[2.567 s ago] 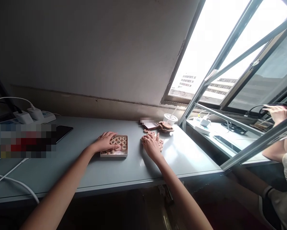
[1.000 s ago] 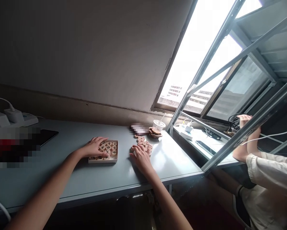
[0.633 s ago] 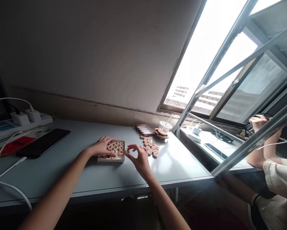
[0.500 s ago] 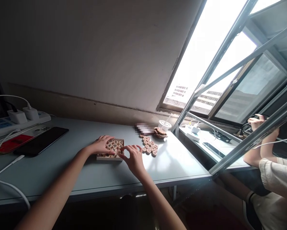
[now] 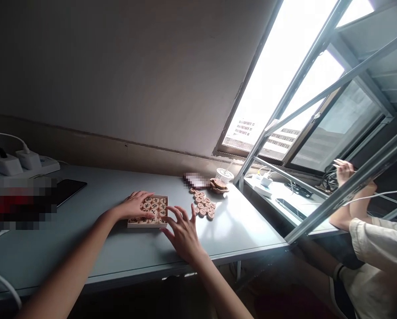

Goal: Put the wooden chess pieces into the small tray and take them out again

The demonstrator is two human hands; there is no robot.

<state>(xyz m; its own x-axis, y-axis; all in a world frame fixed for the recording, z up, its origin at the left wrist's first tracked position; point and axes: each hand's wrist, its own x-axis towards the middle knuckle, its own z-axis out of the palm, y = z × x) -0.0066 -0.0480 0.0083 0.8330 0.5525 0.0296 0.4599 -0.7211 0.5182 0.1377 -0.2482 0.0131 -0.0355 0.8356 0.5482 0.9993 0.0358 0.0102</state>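
Observation:
A shallow pale box (image 5: pixel 147 225) of round wooden xiangqi pieces (image 5: pixel 155 206) lies on the desk, the pieces in rows with dark characters facing up. Over its left side rests my left hand (image 5: pixel 135 207), fingers stretched toward the far edge and thumb across the pieces; it covers part of the left rows. My right hand (image 5: pixel 183 232) is spread at the box's right edge, fingertips close to the rim, with nothing visible in it. More xiangqi pieces (image 5: pixel 205 206) with reddish characters lie in a loose cluster on the desk, right of the box.
Behind the cluster stand a lidded plastic cup (image 5: pixel 224 175) in a brown holder and a blurred-out item (image 5: pixel 195 180). A dark phone (image 5: pixel 71 189) and a power strip with chargers (image 5: pixel 28 163) are at the left. Metal bed frame posts (image 5: pixel 304 226) border the desk's right end; another person (image 5: pixel 377 243) sits beyond.
My right hand has opened from a pinch at the box's right side and drawn slightly back toward me. My left hand stays on the box. The whole view has shifted a little.

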